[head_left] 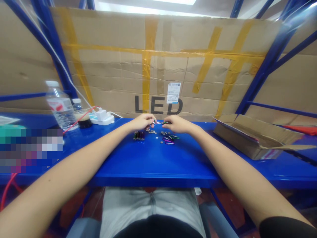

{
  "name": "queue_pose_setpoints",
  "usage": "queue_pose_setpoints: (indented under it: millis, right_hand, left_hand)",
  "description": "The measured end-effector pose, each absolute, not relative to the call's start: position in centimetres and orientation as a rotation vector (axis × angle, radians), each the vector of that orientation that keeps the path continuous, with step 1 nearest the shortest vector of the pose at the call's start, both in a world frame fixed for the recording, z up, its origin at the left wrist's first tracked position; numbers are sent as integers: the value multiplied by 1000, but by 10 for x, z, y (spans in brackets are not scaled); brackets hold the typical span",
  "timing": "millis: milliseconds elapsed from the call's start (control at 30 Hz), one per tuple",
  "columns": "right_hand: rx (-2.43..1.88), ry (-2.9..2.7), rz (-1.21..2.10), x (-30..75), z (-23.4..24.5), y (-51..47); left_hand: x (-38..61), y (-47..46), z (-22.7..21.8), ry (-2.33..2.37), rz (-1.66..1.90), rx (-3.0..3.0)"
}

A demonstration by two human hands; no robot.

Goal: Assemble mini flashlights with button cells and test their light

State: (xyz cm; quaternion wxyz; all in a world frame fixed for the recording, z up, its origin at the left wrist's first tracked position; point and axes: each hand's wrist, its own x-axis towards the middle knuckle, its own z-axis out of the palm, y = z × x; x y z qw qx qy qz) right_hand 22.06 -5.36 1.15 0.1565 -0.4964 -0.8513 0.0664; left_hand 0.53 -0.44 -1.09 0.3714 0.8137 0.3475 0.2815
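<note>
My left hand point(145, 122) is closed, its fingertips pinching a small silvery piece point(157, 123) that looks like a carabiner clip. Just to the right, my right hand point(175, 123) pinches a small dark piece point(163, 123), too small to identify. The two pieces nearly meet; I cannot tell whether they touch. Below the left hand, several short dark metallic cylinders point(139, 136) stand side by side. Small round silver parts point(151, 131) are scattered between the hands. Under the right hand lie purple and green carabiner clips point(169, 140) beside a cluster of small metal parts point(164, 133).
An open cardboard box point(244, 140) sits at the right of the blue table point(153, 162). At left are a water bottle point(60, 107), a cup of dark liquid point(84, 120), a white power strip point(105, 118) and a red cable point(79, 119). A large cardboard panel point(111, 76) stands behind.
</note>
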Motion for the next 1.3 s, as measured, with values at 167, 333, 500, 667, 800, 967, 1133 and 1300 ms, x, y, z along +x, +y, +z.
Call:
queue_pose_setpoints:
  millis: [167,333,500,667,800,967,1133,1300]
  right_hand:
    - [-1439,-2452,237,221,11,-53]
    - [-1446,-2488,268,222,8,-50]
    - [-1425,-2541,197,220,10,-52]
    - [-1415,-2552,289,222,7,-50]
    - [-1479,-2494,538,223,7,-50]
    - [-1309,-2601,323,214,16,-63]
    - [-1346,-2660,313,204,20,-76]
    - [-1395,-2751,427,201,13,-74]
  left_hand:
    - [1,-2,-11,981,660,2269]
    - [-1,-14,-10,989,351,2747]
    - [4,-23,-11,892,74,3095]
    - [5,-26,-5,958,25,3251]
    - [3,-31,-1,1083,17,3243]
    - [-1,-28,0,1141,59,3176]
    - [-3,-24,0,1134,221,3012]
    - [1,-29,2,1133,150,2849]
